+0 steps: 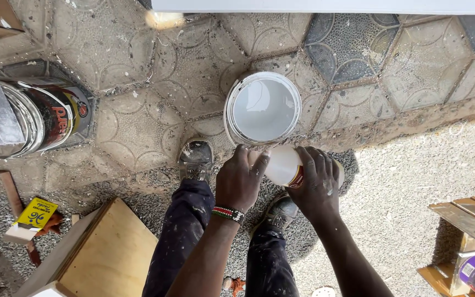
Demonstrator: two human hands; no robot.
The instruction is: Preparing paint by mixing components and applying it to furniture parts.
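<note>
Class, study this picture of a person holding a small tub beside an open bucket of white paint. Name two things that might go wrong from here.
1. The left hand and right hand hold the small white tub beside the rim of the paint bucket, not over it; anything tipped out may miss and hit the tiles.
2. The shoes stand close to the bucket, so a shifted foot might knock it over.
</note>
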